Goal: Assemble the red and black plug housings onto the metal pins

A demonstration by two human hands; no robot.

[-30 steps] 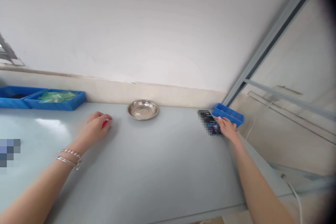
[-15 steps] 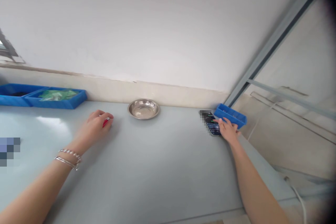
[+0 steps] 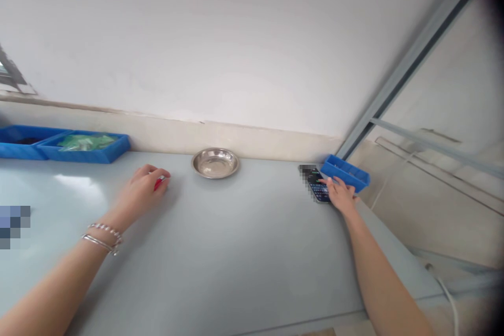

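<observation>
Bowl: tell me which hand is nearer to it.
Left. The left hand is just left of the bowl, not touching it; the right hand is farther off to its right, at the phone.

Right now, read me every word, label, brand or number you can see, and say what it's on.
No text is readable.
Smartphone: lit screen with keyboard keys, too small and blurred to read.
Small red object in the left hand: any marking too small to read.
</observation>
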